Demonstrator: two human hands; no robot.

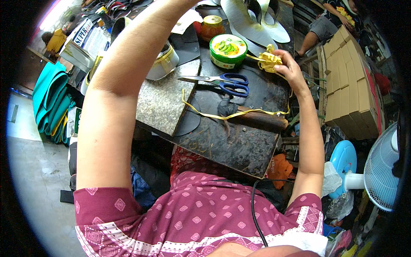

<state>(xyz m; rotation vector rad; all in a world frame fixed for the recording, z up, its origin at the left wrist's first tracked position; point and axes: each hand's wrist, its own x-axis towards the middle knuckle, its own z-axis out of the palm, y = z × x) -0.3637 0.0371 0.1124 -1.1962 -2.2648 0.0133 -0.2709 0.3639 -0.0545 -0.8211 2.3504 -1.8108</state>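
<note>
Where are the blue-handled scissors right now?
In the head view, the scissors lie on the dark worktop, right of the stone slab, just below the green round tin and left of the right hand.

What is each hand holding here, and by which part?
The right hand grips a bunched loop of yellow strip at its gathered end; the strip's loose tail trails across the dark workboard. The left hand is out of frame, so its hold cannot be told.
</note>
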